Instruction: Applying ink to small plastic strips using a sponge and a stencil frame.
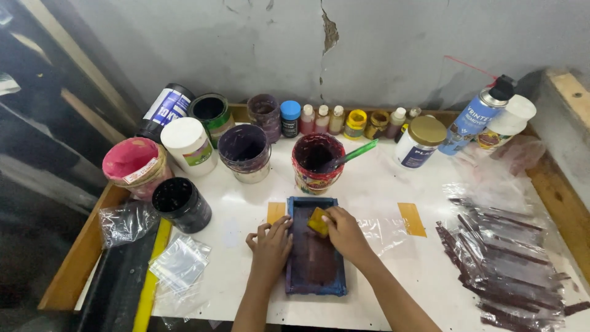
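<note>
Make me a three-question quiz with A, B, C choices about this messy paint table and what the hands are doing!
1. Where is the green stick?
A. in the red-rimmed paint pot
B. on the floor
C. inside the plastic bag

2. What colour is the small pad in the right hand?
A. white
B. yellow
C. pink

3. What is the left hand doing?
A. lifting a lid
B. resting on the edge of the blue frame
C. holding a spray can

Answers:
1 A: the green stick leans out of the paint pot behind the frame.
2 B: the right hand presses a yellow pad onto the dark screen.
3 B: the left hand lies flat, fingers on the left side of the blue frame.
</note>
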